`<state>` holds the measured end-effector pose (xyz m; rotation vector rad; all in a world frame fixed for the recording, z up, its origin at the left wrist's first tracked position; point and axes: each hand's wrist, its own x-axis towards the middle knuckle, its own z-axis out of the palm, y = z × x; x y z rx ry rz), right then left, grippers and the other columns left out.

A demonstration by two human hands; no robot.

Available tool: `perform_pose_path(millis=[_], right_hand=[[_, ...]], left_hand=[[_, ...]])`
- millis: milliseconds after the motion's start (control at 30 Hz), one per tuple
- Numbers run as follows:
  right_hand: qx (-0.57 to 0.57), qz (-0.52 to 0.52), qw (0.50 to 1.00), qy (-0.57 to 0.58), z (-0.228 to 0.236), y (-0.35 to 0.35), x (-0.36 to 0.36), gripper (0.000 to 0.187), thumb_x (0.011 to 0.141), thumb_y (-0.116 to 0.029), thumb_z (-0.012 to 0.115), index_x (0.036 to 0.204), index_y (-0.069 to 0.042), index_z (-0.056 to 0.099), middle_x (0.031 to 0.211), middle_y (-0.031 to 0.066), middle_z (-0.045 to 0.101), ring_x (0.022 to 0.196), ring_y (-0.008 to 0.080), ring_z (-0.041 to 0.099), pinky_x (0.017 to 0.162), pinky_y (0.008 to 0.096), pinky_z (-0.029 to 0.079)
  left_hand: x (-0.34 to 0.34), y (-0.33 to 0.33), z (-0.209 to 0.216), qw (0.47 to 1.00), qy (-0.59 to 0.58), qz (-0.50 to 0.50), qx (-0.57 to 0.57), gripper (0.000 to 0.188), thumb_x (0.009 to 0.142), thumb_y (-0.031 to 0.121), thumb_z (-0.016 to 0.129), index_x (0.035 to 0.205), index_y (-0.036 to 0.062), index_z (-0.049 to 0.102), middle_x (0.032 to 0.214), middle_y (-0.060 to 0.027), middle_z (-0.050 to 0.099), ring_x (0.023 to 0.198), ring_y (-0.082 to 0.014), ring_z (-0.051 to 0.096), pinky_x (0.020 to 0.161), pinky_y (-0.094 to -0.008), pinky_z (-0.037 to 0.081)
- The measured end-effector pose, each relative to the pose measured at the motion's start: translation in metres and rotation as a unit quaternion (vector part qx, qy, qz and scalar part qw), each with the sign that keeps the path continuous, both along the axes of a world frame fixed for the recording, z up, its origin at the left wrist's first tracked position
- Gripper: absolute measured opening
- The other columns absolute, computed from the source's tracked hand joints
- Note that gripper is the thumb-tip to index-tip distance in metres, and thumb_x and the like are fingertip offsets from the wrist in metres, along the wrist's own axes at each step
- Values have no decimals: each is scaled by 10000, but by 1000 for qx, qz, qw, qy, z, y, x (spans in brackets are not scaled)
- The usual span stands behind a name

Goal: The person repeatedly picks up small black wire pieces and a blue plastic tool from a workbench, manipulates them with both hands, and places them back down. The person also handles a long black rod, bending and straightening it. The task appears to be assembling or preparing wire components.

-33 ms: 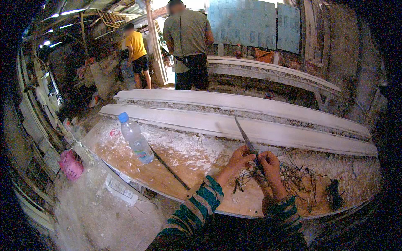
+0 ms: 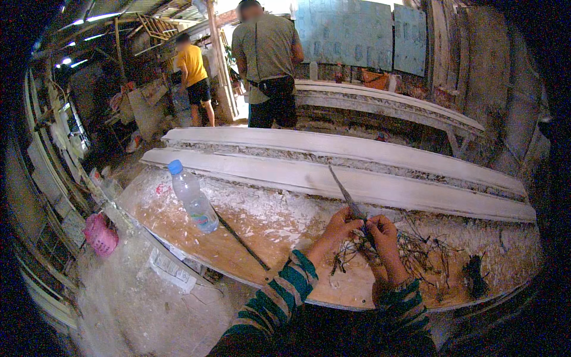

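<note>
Both hands meet over the near side of a wooden table (image 2: 285,244). My left hand (image 2: 340,227) pinches a long, thin, dark tapering strip (image 2: 343,191). Beside it, my right hand (image 2: 383,233) has its fingers closed on the same strip, near its lower end. The strip's narrow tip points away from me, across a long white plaster-like moulding (image 2: 267,171); its exact kind is unclear. Loose tangled dark strands (image 2: 425,253) lie under and to the right of my hands. Further right is a dark bundle (image 2: 474,276).
A clear plastic bottle (image 2: 193,199) with a blue cap stands on the table's left, beside a dark rod (image 2: 241,241). Another white moulding (image 2: 333,146) lies behind. A pink basket (image 2: 101,234) sits at left. Two people, in grey (image 2: 264,50) and yellow (image 2: 191,64), stand beyond.
The strip's far tip has swung slightly to the left. Both hands hold almost the same position.
</note>
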<state>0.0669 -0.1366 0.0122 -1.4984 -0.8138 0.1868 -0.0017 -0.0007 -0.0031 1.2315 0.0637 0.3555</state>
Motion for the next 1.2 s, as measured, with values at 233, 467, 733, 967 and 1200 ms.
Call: perform_pose_path(millis=[233,467,733,967,1200], right_hand=[[-3,4,1000,-10,-7,0,5,62,802,-80,555,759,-41,532,718,-10,522,673,75,463,617,218,386],[-21,10,999,31,-1,0,0,53,791,-72,565,755,-48,535,701,-12,520,653,67,458,595,214,382],[3,12,1000,18,-9,3,5,42,794,-68,562,768,-48,536,714,-10,529,661,65,462,603,210,385],[4,-8,1000,28,-6,2,1,63,803,-95,566,786,-48,527,728,-11,528,678,75,469,620,214,392],[-5,1,999,46,-5,2,3,75,812,-114,563,801,-48,528,741,-5,527,683,82,479,634,230,408]], left_hand=[[-1,2,0,1000,5,-9,29,233,762,97,592,967,46,492,844,-41,557,675,-127,555,500,-241,498],[12,7,-15,997,9,-1,81,249,746,77,561,968,9,470,827,-70,548,644,-142,554,513,-255,502],[-2,2,1,998,50,-10,25,261,740,68,544,980,12,460,824,-72,546,647,-152,571,514,-261,516],[5,4,-2,999,30,-7,-12,254,748,57,542,985,35,454,850,-60,544,633,-157,571,505,-260,518],[9,6,-9,995,54,-44,69,231,784,75,547,990,25,456,876,-63,535,636,-156,567,505,-259,516]])
